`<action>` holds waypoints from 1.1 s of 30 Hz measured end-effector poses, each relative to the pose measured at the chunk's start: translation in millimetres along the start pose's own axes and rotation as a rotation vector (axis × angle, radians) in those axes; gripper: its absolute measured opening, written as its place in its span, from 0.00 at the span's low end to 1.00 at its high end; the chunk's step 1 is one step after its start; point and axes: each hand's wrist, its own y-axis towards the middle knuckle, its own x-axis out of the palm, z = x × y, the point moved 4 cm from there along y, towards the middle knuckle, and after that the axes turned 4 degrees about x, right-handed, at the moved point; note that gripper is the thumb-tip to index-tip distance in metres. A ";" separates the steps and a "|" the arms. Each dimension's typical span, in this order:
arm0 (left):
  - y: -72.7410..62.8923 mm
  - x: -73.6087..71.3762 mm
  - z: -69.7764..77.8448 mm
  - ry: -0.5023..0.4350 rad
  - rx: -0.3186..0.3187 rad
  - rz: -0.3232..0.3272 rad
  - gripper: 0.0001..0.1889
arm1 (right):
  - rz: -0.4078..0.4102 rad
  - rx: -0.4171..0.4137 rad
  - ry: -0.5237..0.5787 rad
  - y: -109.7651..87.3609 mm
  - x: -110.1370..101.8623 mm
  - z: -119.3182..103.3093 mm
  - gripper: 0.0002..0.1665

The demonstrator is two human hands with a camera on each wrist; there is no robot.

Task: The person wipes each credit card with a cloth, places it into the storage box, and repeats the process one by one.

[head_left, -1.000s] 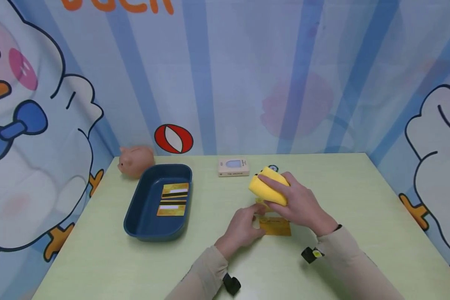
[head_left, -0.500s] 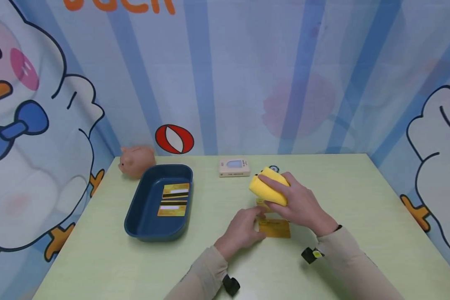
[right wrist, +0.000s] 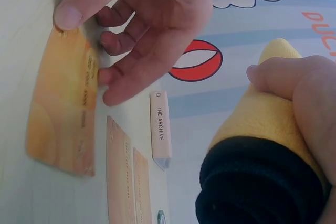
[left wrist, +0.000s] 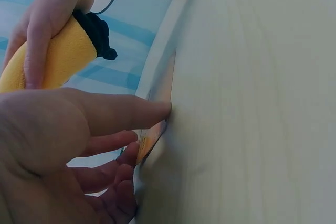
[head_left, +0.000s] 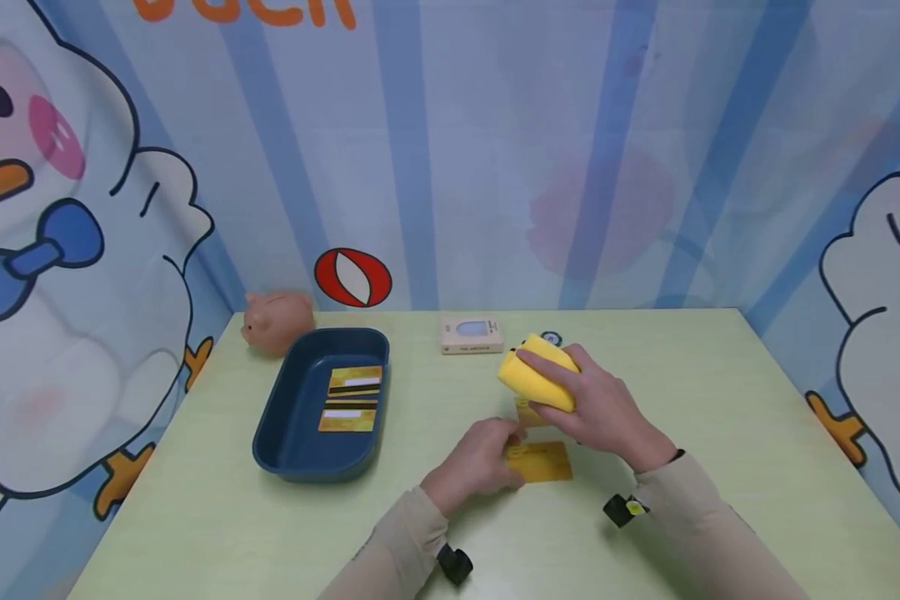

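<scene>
My left hand (head_left: 474,462) pinches a gold bank card (head_left: 540,462) low over the table, thumb at one edge and fingertips at the opposite one. In the right wrist view, the thumb lies at the card's upper corner, and a row of raised digits shows. Raised above, my right hand (head_left: 603,408) grips a soft yellow plush thing (head_left: 537,372) with a black fabric end, seen in the left wrist view. Beneath it, partly hidden in the head view, lies another gold card (head_left: 530,414). Two more cards, including a farther one (right wrist: 142,187), show in the right wrist view.
A blue tray (head_left: 288,433) at left holds two gold cards (head_left: 354,382) with dark stripes up. Behind it stands a pink piggy bank (head_left: 279,323). A pale box (head_left: 471,335) marked THE ARCHIVE and a small round disc (head_left: 551,337) lie near the table's back edge.
My left hand has drawn the pinched card a little to the left and toward me, away from the card behind it. The right hand with the plush thing stays in place.
</scene>
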 end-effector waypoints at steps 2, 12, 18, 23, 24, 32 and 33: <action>-0.7 -1.1 -0.7 0.020 0.004 0.000 0.27 | -0.001 -0.001 0.002 -0.1 0.1 0.0 0.43; -7.8 -6.0 -7.8 0.016 -0.045 0.016 0.25 | 0.008 -0.014 0.018 -0.6 3.8 0.0 0.44; -9.1 -9.5 -15.7 -0.053 -0.021 0.057 0.24 | 0.006 -0.030 0.028 -1.0 6.0 -1.7 0.45; -11.4 -17.6 -24.8 -0.259 -0.054 0.115 0.24 | 0.004 -0.024 0.027 -1.8 4.8 -1.9 0.44; -11.7 -19.4 -26.6 -0.308 -0.068 0.122 0.24 | 0.003 -0.022 0.025 -2.0 4.5 -1.8 0.44; -11.9 -37.4 -40.2 -0.536 -0.127 0.193 0.27 | 0.002 -0.062 0.002 -1.3 4.3 -4.4 0.43; -11.9 -40.3 -41.3 -0.555 -0.124 0.204 0.27 | 0.004 -0.068 0.003 -1.0 4.5 -5.3 0.43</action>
